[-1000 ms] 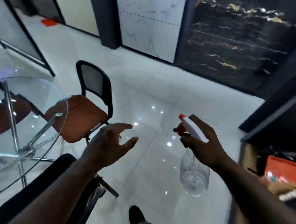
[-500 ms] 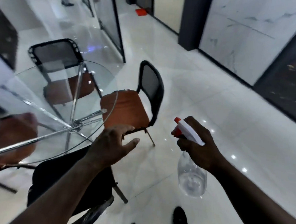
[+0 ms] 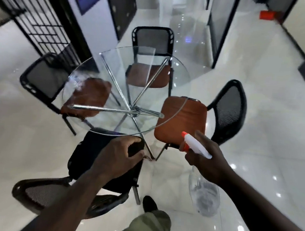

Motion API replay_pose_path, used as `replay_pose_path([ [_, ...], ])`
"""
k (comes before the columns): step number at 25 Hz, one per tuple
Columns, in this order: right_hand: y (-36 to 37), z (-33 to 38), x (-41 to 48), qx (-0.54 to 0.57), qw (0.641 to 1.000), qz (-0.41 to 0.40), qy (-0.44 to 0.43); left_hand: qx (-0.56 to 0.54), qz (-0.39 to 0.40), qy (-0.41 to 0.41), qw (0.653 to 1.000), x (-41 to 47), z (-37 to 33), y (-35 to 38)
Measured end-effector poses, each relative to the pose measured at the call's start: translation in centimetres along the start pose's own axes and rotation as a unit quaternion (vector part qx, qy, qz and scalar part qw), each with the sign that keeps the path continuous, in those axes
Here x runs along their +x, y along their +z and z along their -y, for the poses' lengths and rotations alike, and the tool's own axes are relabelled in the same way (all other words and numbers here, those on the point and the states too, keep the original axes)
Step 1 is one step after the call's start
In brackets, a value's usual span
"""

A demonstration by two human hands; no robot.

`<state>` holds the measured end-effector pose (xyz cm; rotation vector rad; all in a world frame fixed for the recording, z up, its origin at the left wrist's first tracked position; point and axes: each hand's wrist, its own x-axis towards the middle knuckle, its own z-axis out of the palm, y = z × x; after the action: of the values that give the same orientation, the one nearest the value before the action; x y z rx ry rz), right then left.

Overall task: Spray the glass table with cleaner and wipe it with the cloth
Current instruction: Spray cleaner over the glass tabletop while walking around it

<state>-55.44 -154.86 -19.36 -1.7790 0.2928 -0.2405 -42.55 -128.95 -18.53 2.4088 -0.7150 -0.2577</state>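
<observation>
Glass table [image 3: 113,76]: round clear top on crossed chrome legs, straight ahead, with three brown-seated chairs [image 3: 181,121] around its far and side edges. A pale smeary patch near its left rim could be spray or just a reflection; I cannot tell which.
Spray bottle [image 3: 197,148]: clear plastic body, white trigger head and orange nozzle. It is held in the air just off the table's near right rim, with the nozzle aimed toward the glass.
Right hand [image 3: 206,162]: wrapped round the bottle's neck, with one finger at the trigger.
Left hand [image 3: 118,154]: fingers curled over a corner of the black chair [image 3: 94,156], whose mesh-backed seat sits at the table's near rim.
Cloth: none in view.
Done so far: the person is standing at the table with the cleaner in hand.
Left to do: by my reading, nearly everything remains. No clear wetting shows on the glass, the whole wipe is outstanding and a cloth has yet to appear. The near chair probably has to move aside first.
Changed since half a second ago: the left hand was spread open in the air and now grasps the chair. The table was off to the left and is now centred in the view. The bottle is held in the same grip.
</observation>
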Motion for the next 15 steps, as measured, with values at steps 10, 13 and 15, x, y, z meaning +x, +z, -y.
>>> replay_pose_path([
  [10, 4.2, -1.1, 15.6, -0.076, 0.987, 0.141, 0.021, -0.042, -0.028, -0.144, 0.988, 7.6, 8.1, -0.1],
  [13, 4.3, -3.1, 19.9, -0.110, 0.977, 0.184, 0.024, -0.047, -0.008, -0.180, 0.983, 9.2, 9.0, 1.9],
  [15, 4.5, -5.4, 23.0, -0.134, 0.970, 0.200, 0.026, -0.045, 0.013, -0.219, 0.975, 10.6, 9.6, 3.9],
])
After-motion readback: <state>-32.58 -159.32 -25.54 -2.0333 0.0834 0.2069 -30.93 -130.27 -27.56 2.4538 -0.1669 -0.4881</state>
